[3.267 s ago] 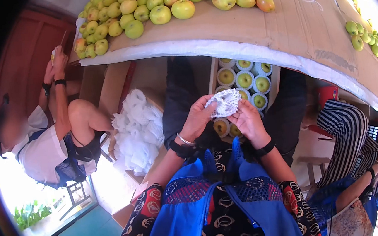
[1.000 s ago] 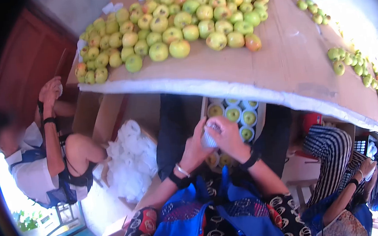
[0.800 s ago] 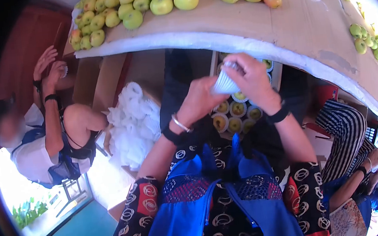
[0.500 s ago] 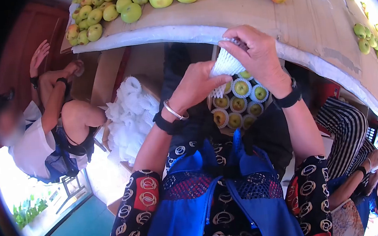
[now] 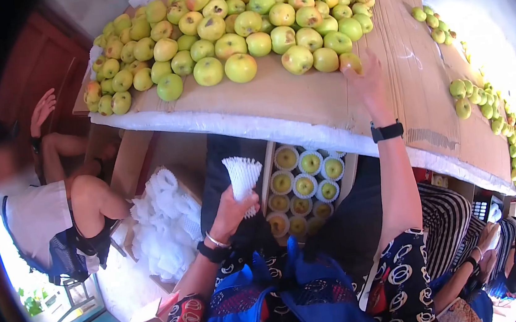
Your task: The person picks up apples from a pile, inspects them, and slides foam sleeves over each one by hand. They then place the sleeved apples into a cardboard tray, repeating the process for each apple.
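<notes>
My left hand [image 5: 235,211] is wrapped round a white foam net sleeve [image 5: 243,176], whose flared mouth points up. On the cardboard-covered table [image 5: 302,104], my right hand [image 5: 367,82] reaches to the front right of the apple pile [image 5: 197,49]. Its fingertips touch a reddish-yellow apple [image 5: 350,63] at the pile's edge. Between my legs, below the table edge, a box [image 5: 265,176] holds several apples in white foam nets, such as the apple [image 5: 304,186] near its middle.
A heap of white foam nets [image 5: 167,222] lies in a box at the left. One person [image 5: 39,213] sits at the far left with a hand raised. Co-workers in striped clothes [image 5: 447,223] sit at the right. More apples [image 5: 486,98] lie along the table's right side.
My right hand has let go of the foam sleeve and moved up to the apple pile. My left hand has moved down and left with the sleeve. The view has shifted, showing more of the pile.
</notes>
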The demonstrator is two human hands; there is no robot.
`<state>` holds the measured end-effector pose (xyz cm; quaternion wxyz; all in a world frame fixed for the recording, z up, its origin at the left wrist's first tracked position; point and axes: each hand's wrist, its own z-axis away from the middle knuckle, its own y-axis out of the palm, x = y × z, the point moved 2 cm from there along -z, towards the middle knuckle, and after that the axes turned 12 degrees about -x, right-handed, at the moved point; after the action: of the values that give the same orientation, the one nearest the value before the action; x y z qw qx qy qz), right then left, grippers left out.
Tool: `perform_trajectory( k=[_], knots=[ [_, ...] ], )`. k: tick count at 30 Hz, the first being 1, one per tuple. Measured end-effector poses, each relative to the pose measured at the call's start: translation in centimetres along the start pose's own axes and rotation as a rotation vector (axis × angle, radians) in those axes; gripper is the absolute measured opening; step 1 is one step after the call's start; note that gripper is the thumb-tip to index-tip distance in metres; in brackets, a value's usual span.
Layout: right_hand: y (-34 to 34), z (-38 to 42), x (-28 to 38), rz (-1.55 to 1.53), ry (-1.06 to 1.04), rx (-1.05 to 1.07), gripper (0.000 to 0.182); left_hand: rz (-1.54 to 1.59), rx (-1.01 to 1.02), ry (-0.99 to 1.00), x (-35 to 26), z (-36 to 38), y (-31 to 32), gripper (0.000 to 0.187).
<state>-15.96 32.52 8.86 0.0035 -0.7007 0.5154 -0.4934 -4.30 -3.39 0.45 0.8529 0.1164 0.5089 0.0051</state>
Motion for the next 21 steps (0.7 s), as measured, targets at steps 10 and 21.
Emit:
perform_trajectory(
  k=[10, 21],
  knots=[
    [1.1, -2.1, -4.8, 0.021, 0.285, 0.162, 0.067, -0.098, 0.126, 0.01, 1.2, 0.8, 0.7, 0.029],
    [-9.3, 10.5, 7.4, -0.805, 0.122, 0.019, 0.066, -0.302, 0.152, 0.372, 1.1, 1.4, 3.6, 0.035]
  ],
)
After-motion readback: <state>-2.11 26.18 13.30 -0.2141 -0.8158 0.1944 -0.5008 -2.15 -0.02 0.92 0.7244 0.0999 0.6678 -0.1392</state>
